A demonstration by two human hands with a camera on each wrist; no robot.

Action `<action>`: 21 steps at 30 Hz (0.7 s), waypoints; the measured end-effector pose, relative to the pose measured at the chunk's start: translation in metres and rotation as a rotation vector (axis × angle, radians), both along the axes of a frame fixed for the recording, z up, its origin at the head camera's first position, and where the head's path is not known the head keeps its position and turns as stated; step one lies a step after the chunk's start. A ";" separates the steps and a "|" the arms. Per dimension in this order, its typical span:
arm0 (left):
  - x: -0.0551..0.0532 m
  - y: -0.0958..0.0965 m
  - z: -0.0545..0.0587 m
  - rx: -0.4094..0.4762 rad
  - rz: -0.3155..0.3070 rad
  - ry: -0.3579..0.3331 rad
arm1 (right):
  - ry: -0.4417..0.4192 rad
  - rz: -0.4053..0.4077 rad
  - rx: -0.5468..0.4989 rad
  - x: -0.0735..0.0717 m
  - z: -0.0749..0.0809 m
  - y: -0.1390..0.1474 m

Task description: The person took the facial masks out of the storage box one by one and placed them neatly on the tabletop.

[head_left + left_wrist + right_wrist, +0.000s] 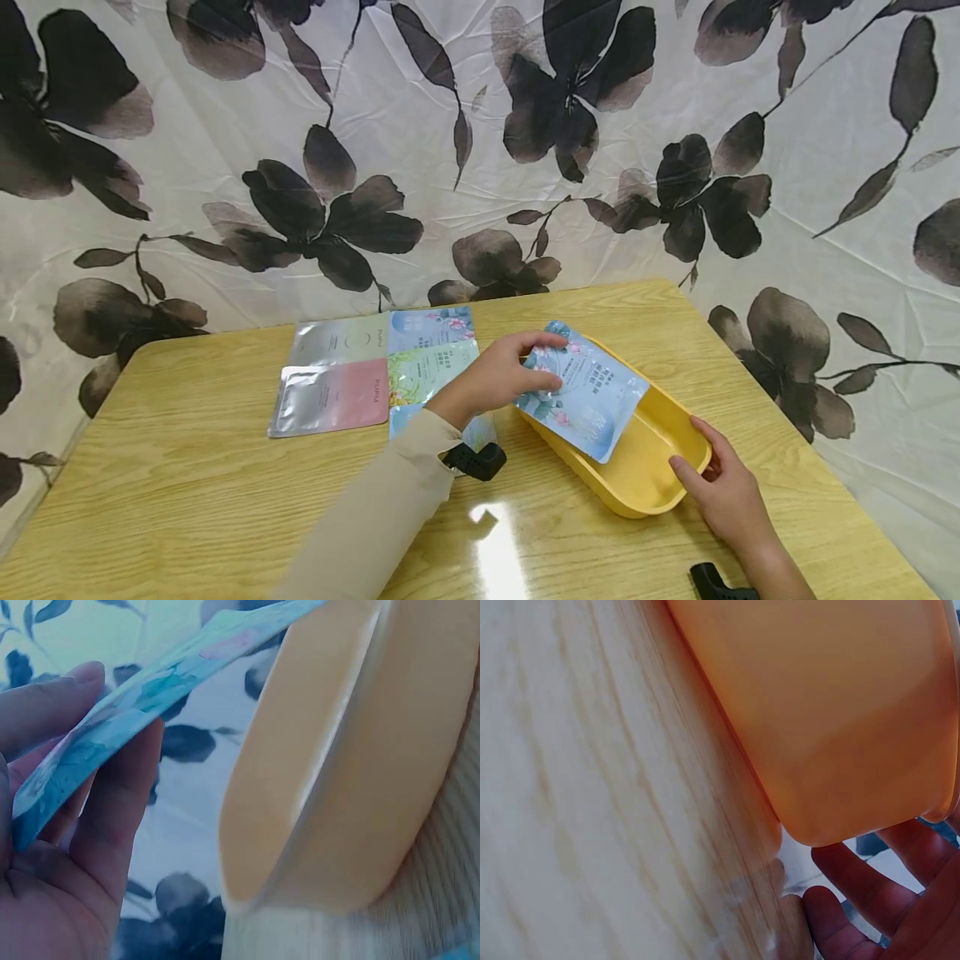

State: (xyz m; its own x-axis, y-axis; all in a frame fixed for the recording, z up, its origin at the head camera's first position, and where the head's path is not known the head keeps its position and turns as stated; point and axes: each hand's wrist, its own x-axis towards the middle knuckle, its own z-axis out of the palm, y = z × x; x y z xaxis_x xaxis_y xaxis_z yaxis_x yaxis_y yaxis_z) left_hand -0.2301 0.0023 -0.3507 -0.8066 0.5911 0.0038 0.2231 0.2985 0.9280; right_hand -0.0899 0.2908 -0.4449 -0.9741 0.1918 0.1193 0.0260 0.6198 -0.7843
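A light-blue sachet with pink flowers and printed characters (588, 396) hangs tilted over a yellow plastic bin (648, 471). My left hand (495, 379) pinches the sachet by its left edge, thumb on one face and fingers on the other, as the left wrist view shows (67, 757). Part of the bin's inside is hidden under the sachet. At the bin's near right end, my right hand (731, 500) grips the rim, with the thumb over it and the fingers along the outer wall. The bin stands on the wooden table.
Left of the bin, several flat sachets lie in two columns: a silver-green one (337, 342), a pink-silver one (330, 396), a blue one (431, 327) and a green one (433, 367). My left forearm partly covers another blue one (480, 431). A floral cloth (465, 208) hangs behind the table.
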 end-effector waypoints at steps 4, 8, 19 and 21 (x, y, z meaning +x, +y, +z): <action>0.004 -0.019 0.007 0.035 0.023 -0.027 | -0.006 0.006 -0.006 0.000 0.000 0.000; 0.011 -0.036 0.019 0.078 0.055 -0.072 | -0.013 0.009 -0.008 0.000 0.001 0.000; 0.001 -0.084 -0.001 0.164 0.219 -0.059 | -0.027 0.006 -0.010 0.000 0.003 -0.003; 0.003 -0.094 -0.001 0.156 0.247 -0.046 | -0.030 0.003 -0.014 0.000 0.003 -0.003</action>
State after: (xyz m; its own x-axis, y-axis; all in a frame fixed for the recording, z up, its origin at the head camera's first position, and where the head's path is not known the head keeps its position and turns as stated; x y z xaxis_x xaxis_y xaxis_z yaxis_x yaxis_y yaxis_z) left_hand -0.2269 -0.0917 -0.3522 -0.9273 0.3723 0.0392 0.1183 0.1919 0.9743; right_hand -0.0896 0.2880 -0.4419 -0.9779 0.1901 0.0876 0.0474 0.6090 -0.7918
